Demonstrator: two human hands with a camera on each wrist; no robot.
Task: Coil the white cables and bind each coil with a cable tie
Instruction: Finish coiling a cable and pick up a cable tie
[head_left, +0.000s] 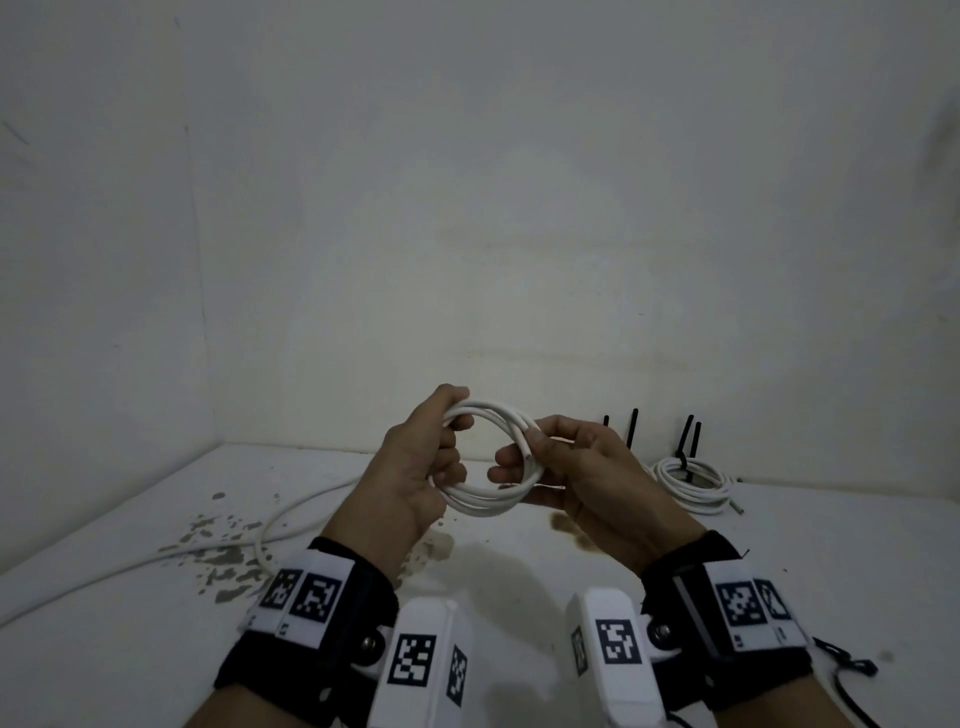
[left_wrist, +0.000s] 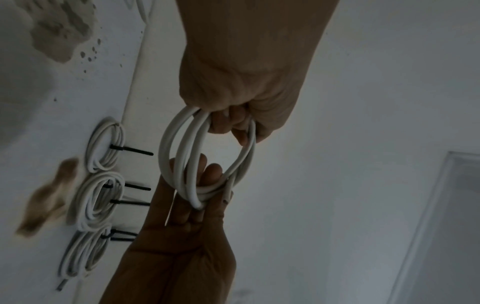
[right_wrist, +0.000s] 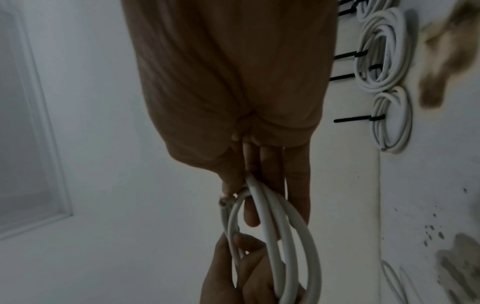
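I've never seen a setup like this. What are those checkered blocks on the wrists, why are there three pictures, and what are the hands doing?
No machine here: a person works with bare hands. The checkered blocks are cameras strapped to each wrist; a third camera sits on the head. The head view looks down at both hands, and the two wrist views look along each hand at its fingers. The left hand and right hand both grip one white cable coil, held above the white table with no tie on it. Finished coils, bound with black cable ties, lie by the wall. One loose cable waits on the left.
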